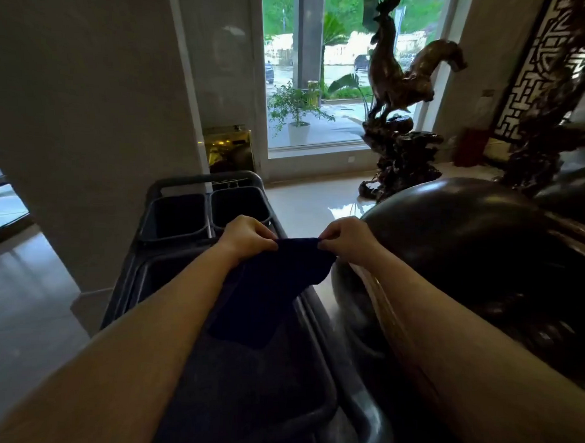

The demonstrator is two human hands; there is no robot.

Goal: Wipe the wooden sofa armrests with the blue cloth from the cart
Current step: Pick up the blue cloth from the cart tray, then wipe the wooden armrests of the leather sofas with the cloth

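Note:
A dark blue cloth hangs stretched between my two hands above the grey cart. My left hand pinches its upper left corner and my right hand pinches the upper right corner. The cloth's lower part droops over the cart's dark tray. To the right of my right arm bulges the rounded, glossy dark wooden sofa armrest. Its carved side runs down toward the lower right.
Two empty dark bins sit at the cart's far end. A white pillar stands on the left, a gold bin behind the cart. A carved rooster statue stands by the window on the glossy floor.

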